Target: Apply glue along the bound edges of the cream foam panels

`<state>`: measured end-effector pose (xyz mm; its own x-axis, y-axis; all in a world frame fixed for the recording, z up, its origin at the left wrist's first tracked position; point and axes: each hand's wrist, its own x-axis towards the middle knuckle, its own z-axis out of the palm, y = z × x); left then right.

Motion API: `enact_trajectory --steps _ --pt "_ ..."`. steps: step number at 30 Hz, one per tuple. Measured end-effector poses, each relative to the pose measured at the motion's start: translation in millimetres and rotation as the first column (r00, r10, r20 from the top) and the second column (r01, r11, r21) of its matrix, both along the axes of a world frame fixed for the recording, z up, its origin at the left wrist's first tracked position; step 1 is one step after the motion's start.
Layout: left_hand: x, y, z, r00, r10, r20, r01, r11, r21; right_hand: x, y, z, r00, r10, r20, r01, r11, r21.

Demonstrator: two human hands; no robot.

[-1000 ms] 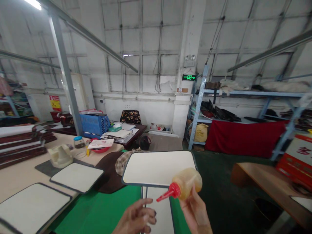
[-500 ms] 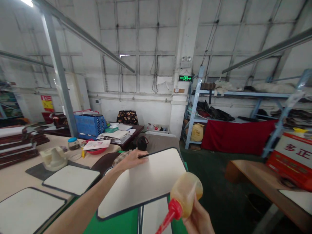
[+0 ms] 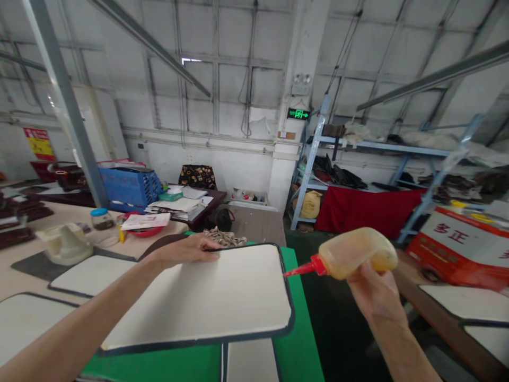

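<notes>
My left hand [image 3: 196,249] grips the far edge of a large white panel [image 3: 214,302] with dark edging, held tilted over a green surface [image 3: 296,329]. In my right hand [image 3: 376,289] is a translucent squeeze bottle [image 3: 353,253] of yellowish liquid, lying sideways. Its red nozzle [image 3: 306,267] points left, with the tip at the panel's right edge; whether it touches cannot be made out. A narrower white panel [image 3: 252,361] lies on the green surface under the large one.
More white panels [image 3: 91,275] lie at the left, near a cream container [image 3: 63,244] and a blue-lidded jar [image 3: 102,219]. Behind are a blue basket [image 3: 129,188] and papers. At the right stand a wooden table [image 3: 441,323], a red-and-white box [image 3: 465,246] and shelving.
The bottle has risen and moved right, and its nozzle has swung from pointing down to the panel's right edge. The large panel has shifted left in view, and the camera has turned.
</notes>
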<state>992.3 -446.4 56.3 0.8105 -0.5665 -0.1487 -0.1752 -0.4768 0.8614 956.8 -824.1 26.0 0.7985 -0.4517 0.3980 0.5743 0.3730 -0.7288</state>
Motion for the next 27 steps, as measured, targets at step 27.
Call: enact_trajectory --steps 27 --pt "-21.5 -6.2 -2.3 0.983 0.019 -0.184 -0.065 0.967 -0.247 -26.7 -14.6 -6.7 0.999 0.045 -0.001 -0.045 0.985 -0.167"
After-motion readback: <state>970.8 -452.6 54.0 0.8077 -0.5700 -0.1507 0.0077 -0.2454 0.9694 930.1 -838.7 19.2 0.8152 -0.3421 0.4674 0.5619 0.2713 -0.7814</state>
